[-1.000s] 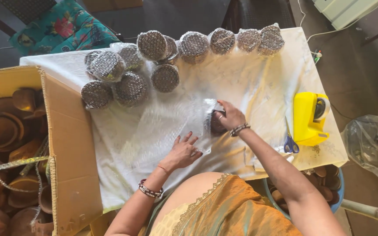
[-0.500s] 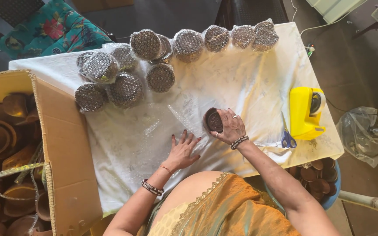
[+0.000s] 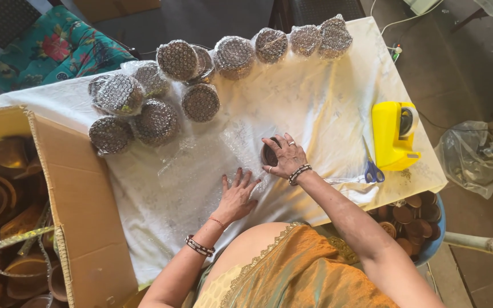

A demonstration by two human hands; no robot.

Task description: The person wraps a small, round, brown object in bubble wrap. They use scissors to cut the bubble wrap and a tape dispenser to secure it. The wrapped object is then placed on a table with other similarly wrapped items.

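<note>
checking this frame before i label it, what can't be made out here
Head view only:
- Small round brown clay pot: mostly hidden under the right hand; grip unclear.
- Clear bubble wrap sheet: edges lost against the white tablecloth, partly under the left hand.
- Blue-handled scissors: blades hidden by the yellow tape dispenser.
- Open cardboard box of clay pots: cut off by the left edge.
</note>
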